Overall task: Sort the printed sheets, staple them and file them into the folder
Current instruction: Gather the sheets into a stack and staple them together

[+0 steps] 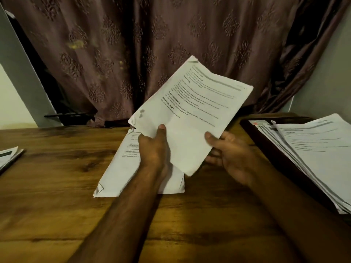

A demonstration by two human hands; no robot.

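The scene is dim and warm-toned, with deep shadow on the forearms and near the bench (57, 186). The printed sheets (190, 114) are the brightest surface, their text soft with slight motion blur. Wide-angle distortion bends the edges, and the curtain (152, 44) looks smeared.

I read "TASK DESCRIPTION" & "REQUIRED PROPS" on the held sheet (191, 111); "REQUIRED PROPS" also on the sheet lying below (123, 168); rest too blurred.

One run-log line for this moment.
left hand: grips lifted sheets | right hand: supports them | table stack: below
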